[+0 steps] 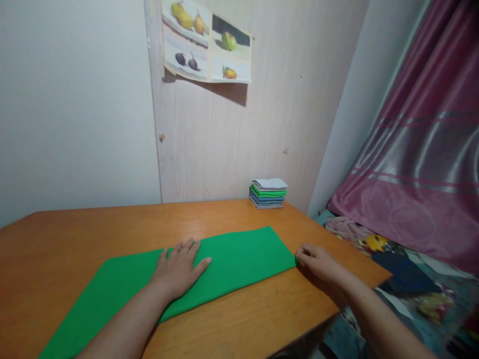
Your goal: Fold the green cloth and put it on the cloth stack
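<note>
The smooth tabletop (224, 329) bears a long, folded green cloth (232, 267).

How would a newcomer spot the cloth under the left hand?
Find the orange-brown table. Across its near part lies a long green cloth, with the left hand flat on it and the right hand at its right corner. Unlike the small folded stack at the table's far edge, it lies broad and flat, all plain green.
</note>
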The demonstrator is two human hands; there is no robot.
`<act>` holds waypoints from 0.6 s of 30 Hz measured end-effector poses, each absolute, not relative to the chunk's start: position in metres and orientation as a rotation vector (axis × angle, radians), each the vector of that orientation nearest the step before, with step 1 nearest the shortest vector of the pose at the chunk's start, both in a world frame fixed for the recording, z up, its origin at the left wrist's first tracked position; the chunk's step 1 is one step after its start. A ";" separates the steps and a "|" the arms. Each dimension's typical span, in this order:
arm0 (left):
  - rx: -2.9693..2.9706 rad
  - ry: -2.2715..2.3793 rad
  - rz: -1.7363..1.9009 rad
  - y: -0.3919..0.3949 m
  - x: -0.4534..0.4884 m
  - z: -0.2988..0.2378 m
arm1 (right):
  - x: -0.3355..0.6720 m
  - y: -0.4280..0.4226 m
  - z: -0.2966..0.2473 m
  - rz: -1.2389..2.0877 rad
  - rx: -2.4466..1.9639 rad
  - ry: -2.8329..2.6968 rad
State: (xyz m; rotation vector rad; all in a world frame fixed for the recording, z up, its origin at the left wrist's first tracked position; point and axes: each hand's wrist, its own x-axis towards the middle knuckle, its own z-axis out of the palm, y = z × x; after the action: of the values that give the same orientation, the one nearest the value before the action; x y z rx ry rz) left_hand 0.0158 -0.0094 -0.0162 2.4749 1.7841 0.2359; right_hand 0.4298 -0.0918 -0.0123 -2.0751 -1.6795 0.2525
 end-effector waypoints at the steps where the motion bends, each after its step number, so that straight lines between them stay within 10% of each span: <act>1: 2.473 1.783 0.243 -0.009 0.016 -0.017 | 0.430 -0.095 -0.014 0.283 -2.059 -1.727; 18: 2.474 1.785 0.228 -0.008 0.015 -0.017 | 0.415 -0.105 -0.009 -0.029 -2.194 -1.783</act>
State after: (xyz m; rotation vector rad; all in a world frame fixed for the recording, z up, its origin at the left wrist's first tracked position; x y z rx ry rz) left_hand 0.0152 -0.0082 -0.0172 2.4743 1.7854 0.2279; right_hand 0.4154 -0.1045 -0.0093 -2.1939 -1.7833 -0.0286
